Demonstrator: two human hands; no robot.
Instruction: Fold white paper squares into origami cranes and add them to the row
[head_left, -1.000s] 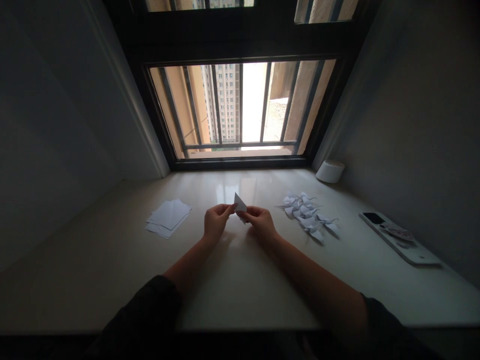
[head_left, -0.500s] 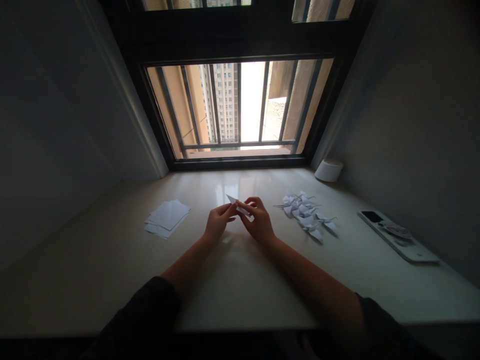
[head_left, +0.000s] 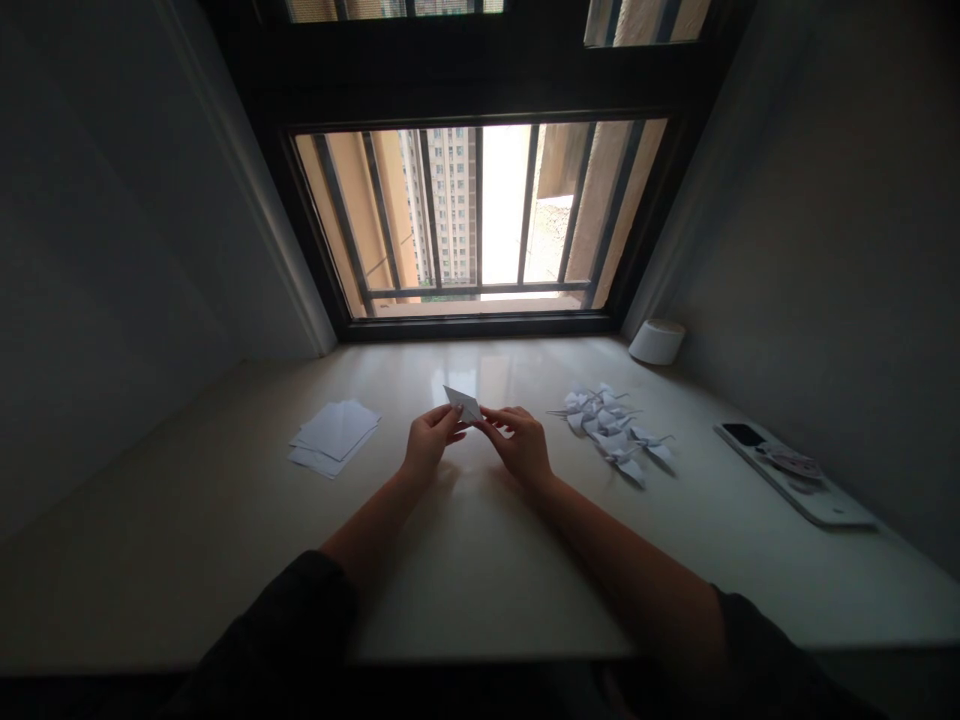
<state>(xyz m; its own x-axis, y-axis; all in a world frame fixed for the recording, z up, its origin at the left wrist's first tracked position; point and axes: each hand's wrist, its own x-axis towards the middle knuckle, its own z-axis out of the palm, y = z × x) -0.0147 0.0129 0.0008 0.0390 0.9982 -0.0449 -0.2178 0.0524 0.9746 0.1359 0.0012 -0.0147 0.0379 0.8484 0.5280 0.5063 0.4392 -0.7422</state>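
Note:
A small white piece of folded paper, pointed at its upper left, is held up between my two hands above the white surface. My left hand pinches its lower left edge between thumb and fingers. At its right end, the thumb and fingertips of my right hand are closed on the paper. To the right of my hands lies a cluster of folded white paper cranes. Left of them rests a loose stack of white paper sheets.
A phone with a round grip on its back lies at the right by the wall. A white rounded object stands in the back right corner. Behind the surface is a dark-framed window with bars outside.
The folded paper has turned so that more of its flat face shows. My right hand has shifted slightly right, to the paper's right end, and my left hand a little left.

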